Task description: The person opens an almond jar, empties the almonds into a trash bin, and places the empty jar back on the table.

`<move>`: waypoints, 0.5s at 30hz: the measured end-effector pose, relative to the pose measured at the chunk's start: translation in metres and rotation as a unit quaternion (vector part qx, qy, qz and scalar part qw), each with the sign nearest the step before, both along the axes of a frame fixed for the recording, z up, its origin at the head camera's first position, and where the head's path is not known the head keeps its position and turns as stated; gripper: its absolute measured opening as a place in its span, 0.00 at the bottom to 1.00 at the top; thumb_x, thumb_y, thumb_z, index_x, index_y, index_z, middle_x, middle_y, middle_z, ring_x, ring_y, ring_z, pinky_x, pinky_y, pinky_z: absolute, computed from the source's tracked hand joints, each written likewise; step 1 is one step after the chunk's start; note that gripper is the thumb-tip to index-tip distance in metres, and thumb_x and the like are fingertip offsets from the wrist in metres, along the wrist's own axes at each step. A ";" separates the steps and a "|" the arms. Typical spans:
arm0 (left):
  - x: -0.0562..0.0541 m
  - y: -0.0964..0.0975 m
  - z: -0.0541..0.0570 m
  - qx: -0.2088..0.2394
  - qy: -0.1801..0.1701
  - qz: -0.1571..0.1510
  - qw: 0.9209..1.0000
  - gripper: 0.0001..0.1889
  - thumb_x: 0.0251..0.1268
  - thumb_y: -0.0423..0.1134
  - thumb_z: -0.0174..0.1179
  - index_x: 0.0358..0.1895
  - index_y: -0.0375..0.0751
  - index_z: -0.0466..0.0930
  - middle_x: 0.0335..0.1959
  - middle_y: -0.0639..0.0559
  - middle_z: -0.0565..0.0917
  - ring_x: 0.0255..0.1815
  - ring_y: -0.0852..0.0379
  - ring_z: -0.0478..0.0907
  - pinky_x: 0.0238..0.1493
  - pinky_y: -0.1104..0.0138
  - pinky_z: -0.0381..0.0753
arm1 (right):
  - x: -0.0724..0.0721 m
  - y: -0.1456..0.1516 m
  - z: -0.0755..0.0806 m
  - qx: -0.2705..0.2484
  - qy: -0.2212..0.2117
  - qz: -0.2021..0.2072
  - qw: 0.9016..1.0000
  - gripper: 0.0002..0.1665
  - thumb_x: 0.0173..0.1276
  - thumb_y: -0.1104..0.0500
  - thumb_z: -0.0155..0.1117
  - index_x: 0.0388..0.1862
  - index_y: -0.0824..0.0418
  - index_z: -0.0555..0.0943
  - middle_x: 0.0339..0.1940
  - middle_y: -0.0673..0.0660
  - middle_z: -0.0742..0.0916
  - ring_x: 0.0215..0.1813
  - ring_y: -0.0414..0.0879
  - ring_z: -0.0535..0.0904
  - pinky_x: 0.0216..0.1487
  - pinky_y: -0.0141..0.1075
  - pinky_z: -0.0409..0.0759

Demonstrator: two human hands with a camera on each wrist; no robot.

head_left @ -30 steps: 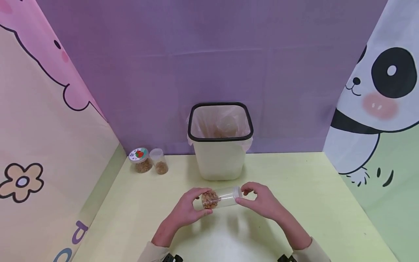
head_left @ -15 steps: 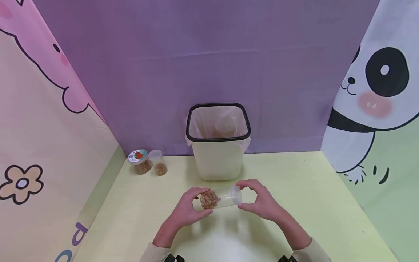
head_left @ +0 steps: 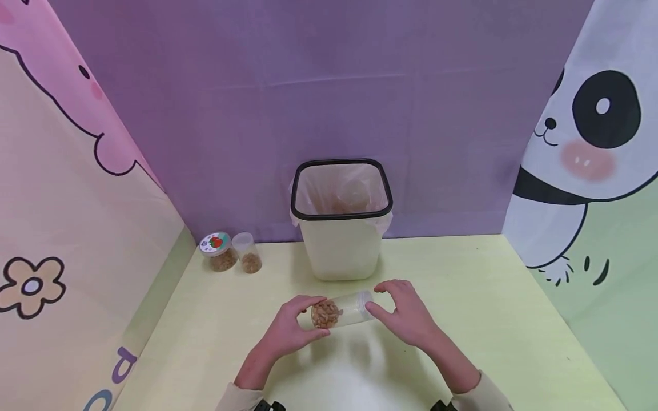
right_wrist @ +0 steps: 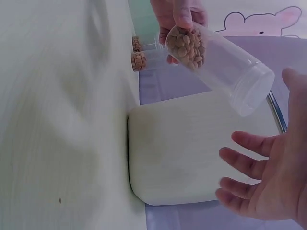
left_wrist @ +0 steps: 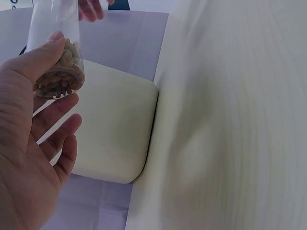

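Observation:
A clear plastic jar (head_left: 349, 309) with a whitish screw lid (right_wrist: 252, 89) lies tilted on its side above the table. Brown nut-like pieces (head_left: 326, 314) are gathered at its base end. My left hand (head_left: 292, 326) grips that base between thumb and fingers; the left wrist view shows the thumb (left_wrist: 52, 50) pressed along the wall. Beside the lid is my right hand (head_left: 408, 314), its fingers spread and relaxed. In the right wrist view its fingertips (right_wrist: 240, 138) stand apart from the lid, with a gap between.
A cream bin (head_left: 339, 251) with a black rim and a plastic liner stands behind the hands, against the purple backdrop (head_left: 329, 80). Two small containers of brown pieces, a jar with a strawberry lid (head_left: 215, 244) and a slim tub (head_left: 247, 252), stand at the back left.
My right hand's fingers have come off the lid and spread apart. The left hand keeps its grip on the jar, which has shifted slightly left in the view.

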State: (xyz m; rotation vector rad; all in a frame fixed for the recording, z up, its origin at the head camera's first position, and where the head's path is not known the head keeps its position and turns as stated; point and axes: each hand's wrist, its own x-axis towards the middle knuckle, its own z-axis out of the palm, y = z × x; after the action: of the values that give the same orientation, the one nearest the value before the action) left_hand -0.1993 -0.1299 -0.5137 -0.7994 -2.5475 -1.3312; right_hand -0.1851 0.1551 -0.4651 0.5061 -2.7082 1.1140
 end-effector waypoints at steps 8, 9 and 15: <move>0.000 0.000 -0.002 -0.005 0.002 0.003 1.000 0.32 0.43 0.47 0.79 0.57 0.52 0.81 0.50 0.61 0.81 0.54 0.58 0.76 0.53 0.56 0.77 | 0.002 -0.004 0.005 0.059 -0.015 -0.025 0.998 0.18 0.68 0.39 0.59 0.36 0.50 0.82 0.34 0.41 0.82 0.39 0.41 0.74 0.39 0.38 0.74; 0.000 0.000 -0.002 -0.006 0.007 0.003 1.000 0.32 0.43 0.47 0.79 0.57 0.51 0.81 0.50 0.60 0.81 0.54 0.58 0.76 0.53 0.56 0.77 | 0.002 -0.005 0.005 0.063 -0.016 -0.023 0.998 0.17 0.67 0.38 0.59 0.34 0.50 0.82 0.33 0.41 0.81 0.39 0.42 0.75 0.39 0.38 0.73; 0.000 0.000 -0.003 -0.006 0.002 0.003 1.000 0.32 0.43 0.49 0.78 0.57 0.53 0.81 0.51 0.59 0.80 0.53 0.57 0.75 0.47 0.50 0.78 | 0.003 -0.004 0.005 0.060 -0.009 0.004 0.998 0.20 0.66 0.37 0.61 0.35 0.51 0.83 0.34 0.44 0.83 0.40 0.42 0.75 0.41 0.40 0.74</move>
State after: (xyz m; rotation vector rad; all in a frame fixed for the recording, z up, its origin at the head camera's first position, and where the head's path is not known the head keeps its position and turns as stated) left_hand -0.1990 -0.1297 -0.5170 -0.7941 -2.5554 -1.3112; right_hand -0.1821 0.1510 -0.4602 0.5268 -2.8029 0.9664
